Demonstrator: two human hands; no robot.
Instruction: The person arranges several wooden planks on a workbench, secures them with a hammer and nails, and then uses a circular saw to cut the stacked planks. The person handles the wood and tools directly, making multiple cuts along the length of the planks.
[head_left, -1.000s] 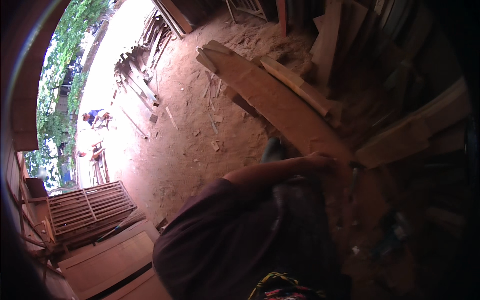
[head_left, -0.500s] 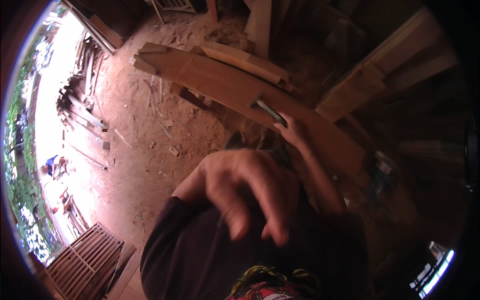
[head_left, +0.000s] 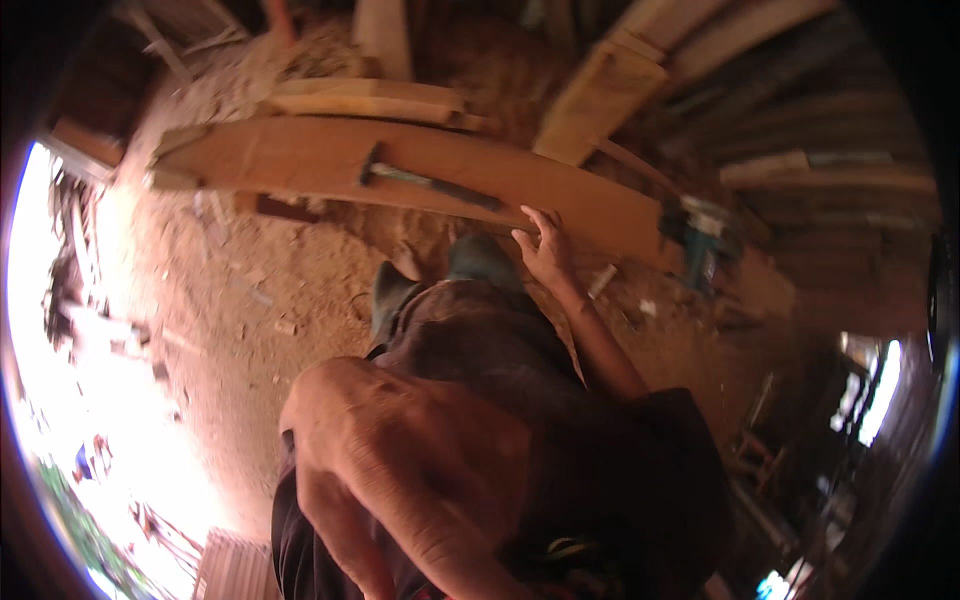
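Note:
A hammer lies on a long, flat wooden board, its head to the left and its handle toward me. Just right of the handle's end, my right hand is open with its fingers spread, touching nothing that I can see. My left hand is large and close in front of my dark shirt. Its fingers stretch down apart from each other, and the fingertips pass out at the lower edge. Nothing shows in that hand.
A teal power tool sits at the board's right end. Behind the board lies a thick timber piece, and more timber leans at the back right. Wood scraps litter the dusty ground. Bright daylight enters at left.
My right hand has let go of the hammer, which now rests on the board. My left hand has moved lower and left, closer to the view. The whole view has turned rightward.

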